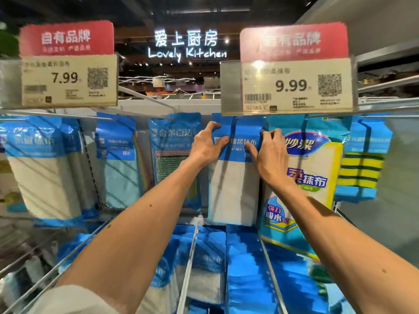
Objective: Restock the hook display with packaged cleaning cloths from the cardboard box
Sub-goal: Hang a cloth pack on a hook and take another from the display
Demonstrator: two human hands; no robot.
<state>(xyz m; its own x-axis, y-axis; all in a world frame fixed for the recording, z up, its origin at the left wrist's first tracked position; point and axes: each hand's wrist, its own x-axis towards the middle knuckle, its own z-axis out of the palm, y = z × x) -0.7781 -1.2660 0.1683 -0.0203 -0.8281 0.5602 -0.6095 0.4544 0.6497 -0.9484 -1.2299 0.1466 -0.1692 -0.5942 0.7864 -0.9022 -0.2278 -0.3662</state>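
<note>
The left hand [205, 143] and right hand [272, 152] are bare, as are both forearms, dotted with small moles. A pale cream sleeve [74, 300] edges the left arm, lower left of the frame.

The cloth pack [233, 189], blue header over white cloth, is upright.

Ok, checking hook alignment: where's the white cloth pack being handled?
The white cloth pack is central in head view, below the 9.99 price tag, held by left hand and right hand.
</note>
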